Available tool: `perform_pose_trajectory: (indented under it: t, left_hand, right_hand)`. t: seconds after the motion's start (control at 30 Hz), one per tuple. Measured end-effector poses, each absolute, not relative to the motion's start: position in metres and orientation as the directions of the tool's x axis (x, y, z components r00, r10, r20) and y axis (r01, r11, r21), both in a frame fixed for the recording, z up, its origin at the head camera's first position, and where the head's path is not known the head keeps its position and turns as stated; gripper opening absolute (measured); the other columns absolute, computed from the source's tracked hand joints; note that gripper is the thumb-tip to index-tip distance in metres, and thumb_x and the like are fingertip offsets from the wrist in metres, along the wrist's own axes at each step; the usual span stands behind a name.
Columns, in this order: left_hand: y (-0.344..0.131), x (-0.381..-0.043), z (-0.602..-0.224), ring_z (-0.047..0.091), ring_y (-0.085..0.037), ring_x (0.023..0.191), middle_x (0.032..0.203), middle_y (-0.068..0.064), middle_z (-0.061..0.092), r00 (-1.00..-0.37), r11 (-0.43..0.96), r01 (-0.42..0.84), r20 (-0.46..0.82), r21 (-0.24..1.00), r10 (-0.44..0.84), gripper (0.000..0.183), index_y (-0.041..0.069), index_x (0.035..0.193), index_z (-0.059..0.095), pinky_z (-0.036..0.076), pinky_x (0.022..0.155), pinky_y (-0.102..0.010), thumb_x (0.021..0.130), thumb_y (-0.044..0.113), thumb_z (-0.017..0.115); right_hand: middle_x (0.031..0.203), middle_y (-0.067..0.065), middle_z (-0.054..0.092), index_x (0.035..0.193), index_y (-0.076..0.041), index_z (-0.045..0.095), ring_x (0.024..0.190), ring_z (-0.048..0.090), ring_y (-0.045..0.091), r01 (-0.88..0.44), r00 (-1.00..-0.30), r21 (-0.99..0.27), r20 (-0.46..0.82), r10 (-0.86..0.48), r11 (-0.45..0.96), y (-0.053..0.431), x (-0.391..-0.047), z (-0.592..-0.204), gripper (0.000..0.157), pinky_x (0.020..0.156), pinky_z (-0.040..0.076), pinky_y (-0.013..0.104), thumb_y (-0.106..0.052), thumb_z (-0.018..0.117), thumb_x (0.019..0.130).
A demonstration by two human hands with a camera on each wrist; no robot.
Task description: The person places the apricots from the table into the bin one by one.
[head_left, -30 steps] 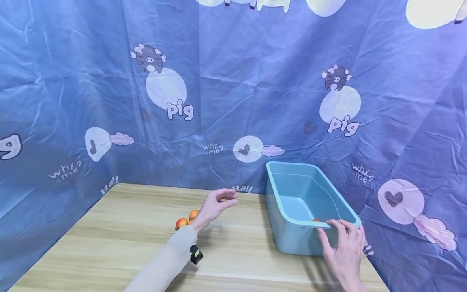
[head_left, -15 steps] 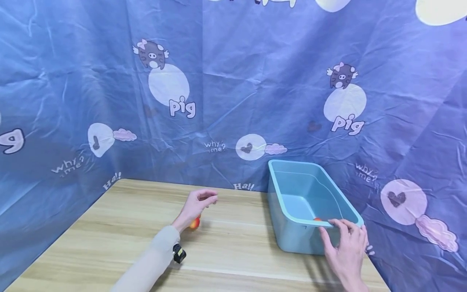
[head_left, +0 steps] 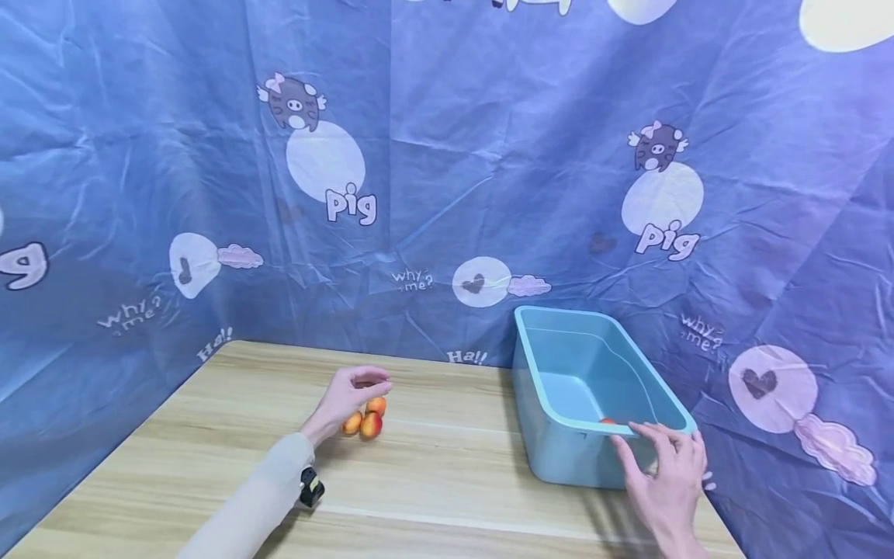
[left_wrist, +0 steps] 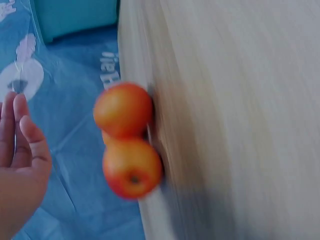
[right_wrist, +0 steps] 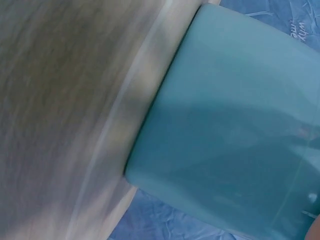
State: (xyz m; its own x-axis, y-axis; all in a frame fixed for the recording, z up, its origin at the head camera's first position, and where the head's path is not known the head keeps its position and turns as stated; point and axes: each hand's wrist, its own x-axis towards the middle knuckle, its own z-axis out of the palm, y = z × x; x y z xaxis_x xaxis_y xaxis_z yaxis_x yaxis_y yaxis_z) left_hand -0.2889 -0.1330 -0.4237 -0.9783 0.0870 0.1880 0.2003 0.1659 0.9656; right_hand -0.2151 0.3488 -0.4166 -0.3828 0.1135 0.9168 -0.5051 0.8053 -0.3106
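Three small red-and-yellow fruits point(head_left: 372, 425), looking like apples, lie bunched on the wooden table. Just over them my left hand point(head_left: 342, 400) hovers, fingers gently bent and thumb apart, with nothing in it. The left wrist view shows that hand point(left_wrist: 22, 170) beside two of the fruits point(left_wrist: 131, 169), with part of another behind. On the right stands a blue plastic bin point(head_left: 559, 442). My right hand point(head_left: 667, 481) grips its near rim, fingers over the edge and thumb on the outer wall. A bit of red fruit point(head_left: 608, 421) shows inside the bin, mostly hidden by the rim.
A blue cloth point(head_left: 433, 155) printed with pigs hangs behind and around the table point(head_left: 433, 505). The bin stands close to the table's right edge. A small black device point(head_left: 311, 487) is strapped at the left wrist.
My left hand has moved left, from the table's middle to over the fruits, uncovering more of them in the head view. The right hand stays on the bin's rim. The view has shifted slightly.
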Motion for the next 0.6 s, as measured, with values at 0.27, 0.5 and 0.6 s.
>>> perform_pose_trajectory:
  t: [0.27, 0.5, 0.6]
  left_hand:
    - [-0.166, -0.29, -0.435, 0.067, -0.017, 0.104, 0.118, -0.019, 0.069, -0.984, 0.283, 0.172, 0.152, 0.943, 0.093, 0.048, -0.003, 0.122, 0.064, 0.05, 0.087, -0.026, 0.083, 0.023, 0.078]
    - [-0.192, -0.286, -0.436, 0.059, -0.026, 0.119, 0.127, -0.016, 0.066, -0.973, 0.356, 0.103, 0.019, 0.929, 0.232, 0.043, 0.0, 0.126, 0.063, 0.047, 0.098, -0.035, 0.086, 0.015, 0.07]
    - [-0.203, -0.285, -0.437, 0.055, -0.027, 0.122, 0.129, -0.017, 0.064, -0.956, 0.347, 0.076, -0.03, 0.935, 0.291, 0.045, 0.001, 0.127, 0.062, 0.045, 0.097, -0.033, 0.085, 0.014, 0.07]
  right_hand:
    - [0.091, 0.027, 0.059, 0.086, 0.006, 0.071, 0.115, 0.04, -0.008, -0.574, -0.306, -0.308, 0.94, 0.15, 0.759, 0.348, -0.219, -0.419, 0.068, 0.117, 0.015, 0.055, -0.062, 0.067, 0.083]
    - [0.084, 0.031, 0.057, 0.079, 0.01, 0.069, 0.111, 0.046, -0.01, -0.631, -0.22, -0.279, 0.959, 0.178, 0.723, 0.333, -0.213, -0.403, 0.067, 0.114, 0.018, 0.06, -0.057, 0.07, 0.084]
    - [0.083, 0.032, 0.057, 0.078, 0.011, 0.068, 0.111, 0.046, -0.01, -0.641, -0.205, -0.281, 0.959, 0.194, 0.714, 0.327, -0.21, -0.398, 0.068, 0.114, 0.019, 0.058, -0.056, 0.07, 0.084]
